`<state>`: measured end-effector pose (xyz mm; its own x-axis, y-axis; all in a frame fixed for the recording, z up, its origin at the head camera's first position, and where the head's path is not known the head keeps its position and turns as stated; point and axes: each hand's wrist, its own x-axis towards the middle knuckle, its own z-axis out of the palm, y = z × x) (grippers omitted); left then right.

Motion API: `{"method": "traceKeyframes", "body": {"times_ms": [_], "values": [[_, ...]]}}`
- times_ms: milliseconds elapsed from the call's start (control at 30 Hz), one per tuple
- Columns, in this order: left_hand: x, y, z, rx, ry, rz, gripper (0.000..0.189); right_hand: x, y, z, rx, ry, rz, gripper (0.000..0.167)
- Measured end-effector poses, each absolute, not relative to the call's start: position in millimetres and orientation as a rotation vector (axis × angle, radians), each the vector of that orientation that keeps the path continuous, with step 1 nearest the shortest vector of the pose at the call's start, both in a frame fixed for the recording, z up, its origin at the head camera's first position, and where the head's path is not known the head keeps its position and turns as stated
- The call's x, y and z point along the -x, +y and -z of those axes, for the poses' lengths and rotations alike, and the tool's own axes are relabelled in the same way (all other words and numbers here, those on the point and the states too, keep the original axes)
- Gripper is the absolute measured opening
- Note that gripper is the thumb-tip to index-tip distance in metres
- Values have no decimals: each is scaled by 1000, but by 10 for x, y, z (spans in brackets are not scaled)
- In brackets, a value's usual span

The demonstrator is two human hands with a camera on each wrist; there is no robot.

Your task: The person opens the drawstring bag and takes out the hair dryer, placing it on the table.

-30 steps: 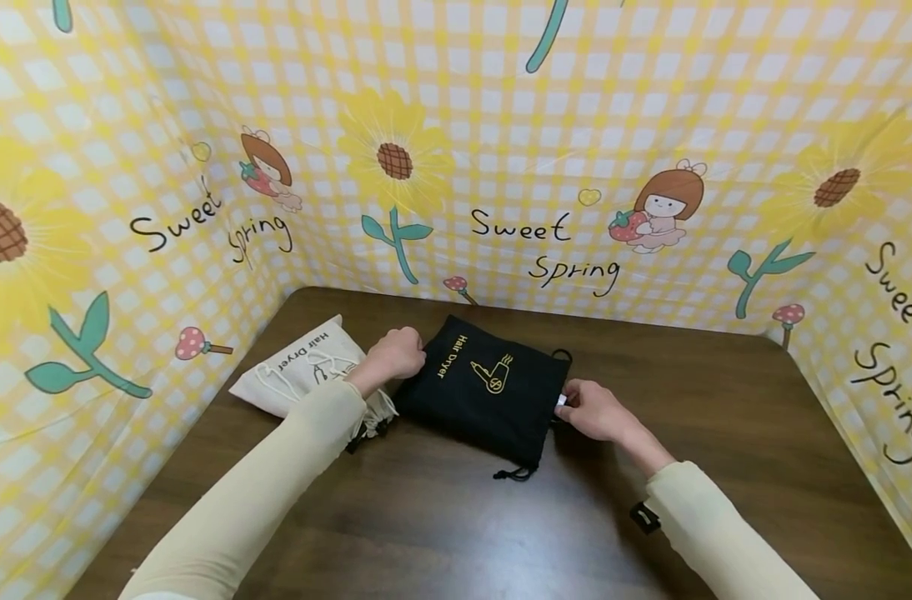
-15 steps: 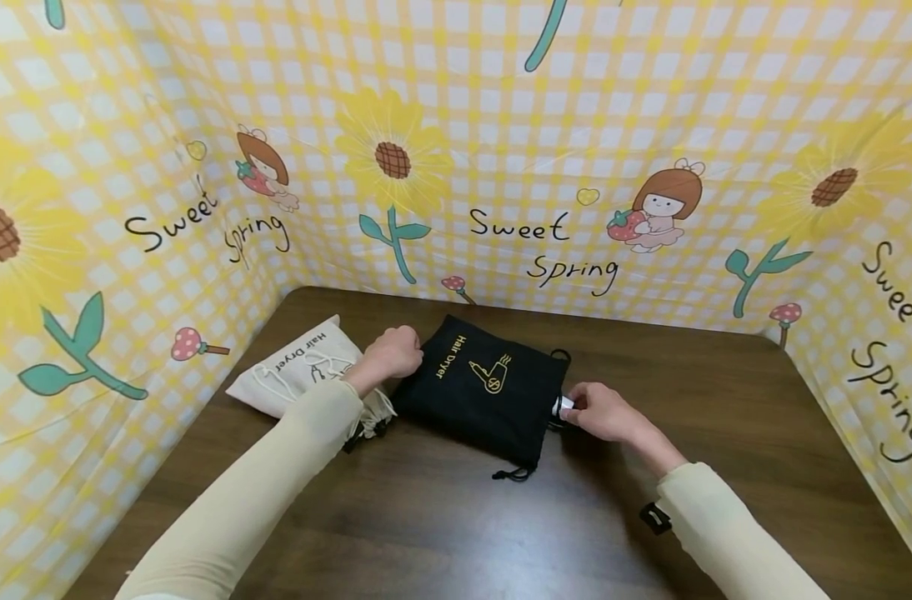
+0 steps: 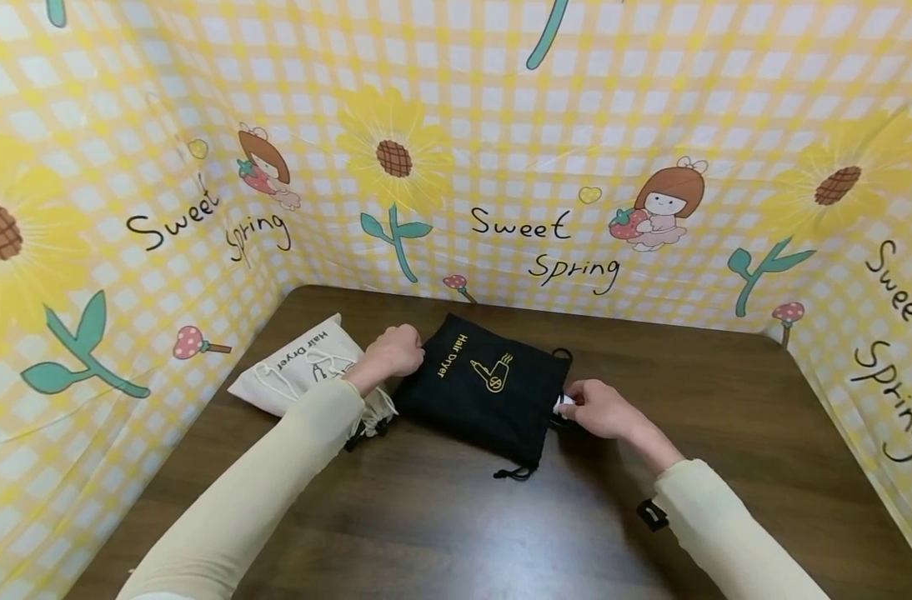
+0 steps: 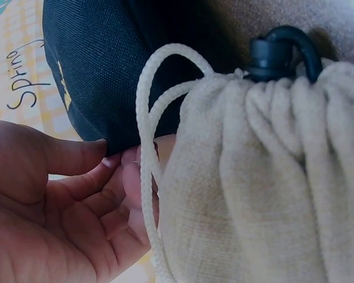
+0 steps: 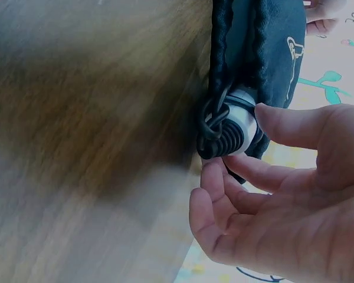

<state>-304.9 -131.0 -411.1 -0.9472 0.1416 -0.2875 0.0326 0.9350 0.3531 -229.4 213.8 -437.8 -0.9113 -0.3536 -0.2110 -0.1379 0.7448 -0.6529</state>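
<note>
black bag (image 3: 456, 408): woven, kinda squarish, on table (image 3: 463, 533)
left hand (image 3: 392, 354): pinching its corner
right hand (image 3: 598, 408): pinching ribbed-end white handle (image 5: 243, 122) — rest hidden in black bag
linen bag (image 4: 259, 188): puckered, left of black bag — partly covered

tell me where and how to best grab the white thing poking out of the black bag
Probably best pinched across its rounded white end, coming from the right in the head view: that end sticks out of the open mouth of the black bag, while the bag hides the rest. I'd keep off the ribbed black part at the tip, which may bend.
</note>
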Motion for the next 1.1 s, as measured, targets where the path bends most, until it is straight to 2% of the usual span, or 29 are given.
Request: {"method": "traceKeyframes", "body": {"times_ms": [100, 600, 933, 1100], "values": [[3048, -1312, 4113, -126, 2778, -500, 47, 2297, 2164, 4378, 373, 2633, 936, 27], [3046, -1320, 4111, -133, 2762, -515, 47, 2281, 2280, 4371, 347, 2644, 905, 24], [3056, -1324, 4103, -133, 2780, -483, 45, 2304, 2218, 4356, 403, 2582, 953, 51], [3056, -1318, 4114, -132, 2782, -494, 46, 2330, 2161, 4368, 374, 2616, 908, 43]]}}
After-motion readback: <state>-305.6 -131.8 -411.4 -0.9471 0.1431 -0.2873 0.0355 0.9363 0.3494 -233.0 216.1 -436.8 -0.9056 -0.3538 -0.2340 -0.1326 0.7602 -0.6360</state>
